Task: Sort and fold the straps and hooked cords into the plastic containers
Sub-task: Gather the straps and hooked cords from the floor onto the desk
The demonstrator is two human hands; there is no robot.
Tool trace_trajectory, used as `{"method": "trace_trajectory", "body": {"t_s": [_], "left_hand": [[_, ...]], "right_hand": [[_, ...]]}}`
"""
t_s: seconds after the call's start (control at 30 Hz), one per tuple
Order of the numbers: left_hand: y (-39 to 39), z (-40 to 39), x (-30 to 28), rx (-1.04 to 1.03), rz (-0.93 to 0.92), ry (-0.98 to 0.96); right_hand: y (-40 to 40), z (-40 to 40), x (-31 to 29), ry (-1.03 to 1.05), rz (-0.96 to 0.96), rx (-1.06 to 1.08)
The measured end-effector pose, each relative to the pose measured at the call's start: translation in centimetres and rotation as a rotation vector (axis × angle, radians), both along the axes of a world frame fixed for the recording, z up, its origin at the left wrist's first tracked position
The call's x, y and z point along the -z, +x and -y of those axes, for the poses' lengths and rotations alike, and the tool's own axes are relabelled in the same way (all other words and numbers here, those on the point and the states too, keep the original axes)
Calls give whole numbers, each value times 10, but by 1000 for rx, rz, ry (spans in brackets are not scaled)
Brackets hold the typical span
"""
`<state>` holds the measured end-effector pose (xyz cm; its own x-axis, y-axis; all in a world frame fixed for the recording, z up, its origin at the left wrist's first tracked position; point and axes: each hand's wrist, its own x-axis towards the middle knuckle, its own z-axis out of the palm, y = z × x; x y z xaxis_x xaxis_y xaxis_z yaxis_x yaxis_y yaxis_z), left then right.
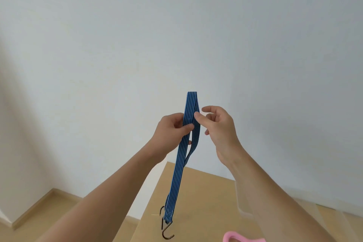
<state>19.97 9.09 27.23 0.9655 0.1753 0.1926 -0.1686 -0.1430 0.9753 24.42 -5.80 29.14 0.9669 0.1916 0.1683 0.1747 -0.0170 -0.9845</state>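
Note:
A flat blue striped elastic cord [180, 165] is held up in front of the wall, doubled over with its fold at the top. Its two ends hang down to dark metal hooks [167, 230] just above the table. My left hand [172, 129] pinches the doubled cord between thumb and fingers. From the right, my right hand [218, 125] has its thumb tip against the cord's edge, with the other fingers loosely curled and apart from it. A clear plastic container [243, 198] shows faintly behind my right forearm.
A light wooden table [206, 192] fills the lower middle, close to a white wall. A pink object [241, 238] pokes in at the bottom edge. Wooden floor [59, 208] and a skirting board lie at lower left.

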Motion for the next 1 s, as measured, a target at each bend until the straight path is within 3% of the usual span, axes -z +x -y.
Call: {"method": "trace_trajectory", "body": {"t_s": [0.17,0.47,0.8,1.0], "left_hand": [[3,13,-13,7,48,11],[-2,58,3,49,-8,-17],[-24,97,-2,99,-60,-16],[-37,104,3,130,-82,19]], "right_hand": [[-24,29,42,-84,-134,-209],[-25,72,21,-3,13,48],[-12,90,-9,-197,168,29],[-11,97,-19,-28,124,17]]}}
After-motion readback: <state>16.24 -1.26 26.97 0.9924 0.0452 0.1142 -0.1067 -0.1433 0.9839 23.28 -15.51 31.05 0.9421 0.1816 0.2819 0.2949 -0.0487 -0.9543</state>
